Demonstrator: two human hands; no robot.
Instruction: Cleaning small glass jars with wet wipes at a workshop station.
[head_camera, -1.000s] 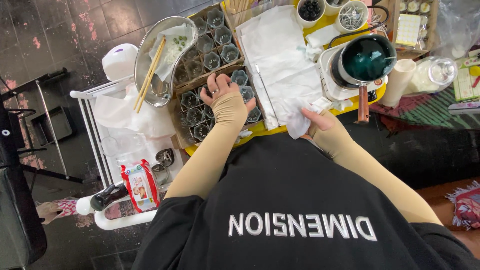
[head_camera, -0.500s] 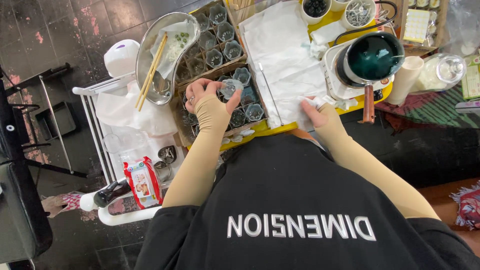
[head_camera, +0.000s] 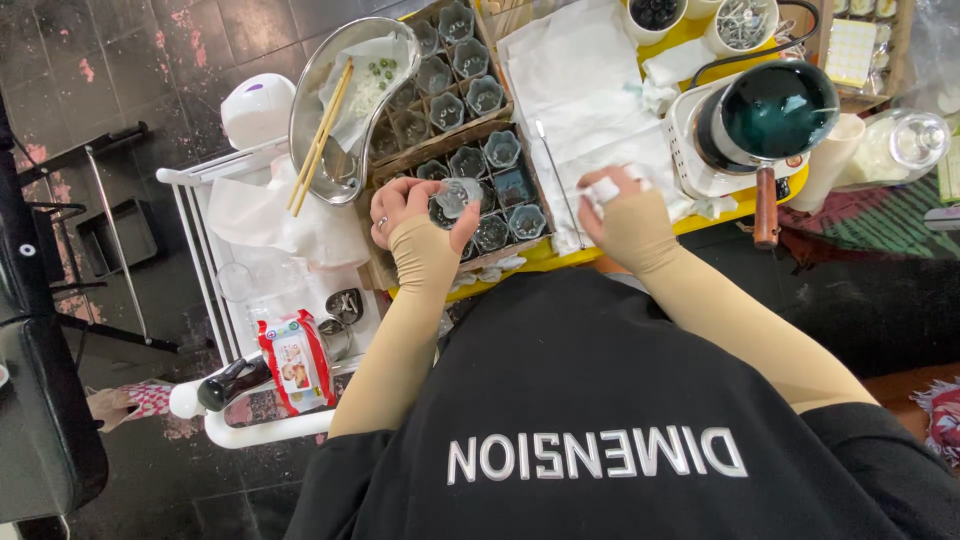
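My left hand (head_camera: 405, 205), in a beige sleeve, holds a small clear glass cup (head_camera: 457, 194) lifted just above a cardboard tray (head_camera: 380, 262) of several dark scalloped cups. One slot (head_camera: 518, 186) in that tray looks empty. My right hand (head_camera: 612, 196) is closed around a crumpled white tissue (head_camera: 604, 187) over the white paper sheets (head_camera: 585, 80) on the yellow table. The two hands are apart, with the tray's right side between them.
A dark pot (head_camera: 768, 112) with a wooden handle sits on a white hot plate at the right. A metal kidney dish (head_camera: 340, 100) with chopsticks lies at the left. A white cart (head_camera: 215, 300) holds a wipes packet (head_camera: 296, 362). A second cup tray (head_camera: 450, 70) stands behind.
My left hand went from resting on the cups to lifting one clear cup out of the tray. My right hand gathered the tissue and moved up and left toward the tray.
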